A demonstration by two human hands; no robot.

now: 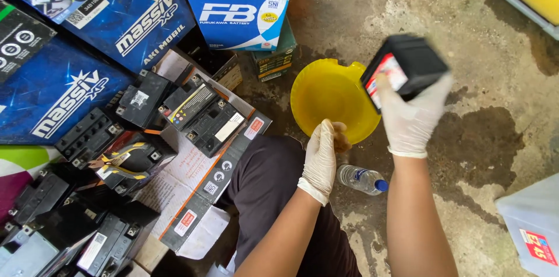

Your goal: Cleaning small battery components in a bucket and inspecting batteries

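My right hand [411, 115], in a white glove, grips a small black battery [407, 64] with a red and white label, held tilted above the right rim of a yellow plastic basin [326, 99] on the concrete floor. The battery is blurred. My left hand [320, 157], also gloved, rests at the basin's near edge with its fingers closed around something brownish that I cannot make out. A small clear plastic bottle [361, 179] with a blue cap lies on the floor between my forearms.
Several black batteries [201, 115] lie on flattened cardboard [192, 178] at the left, with yellow-handled pliers [119, 160] among them. Blue cartons [241, 12] stand behind. A white container [533, 227] sits at the lower right. My dark-trousered knee [268, 178] is beside the basin.
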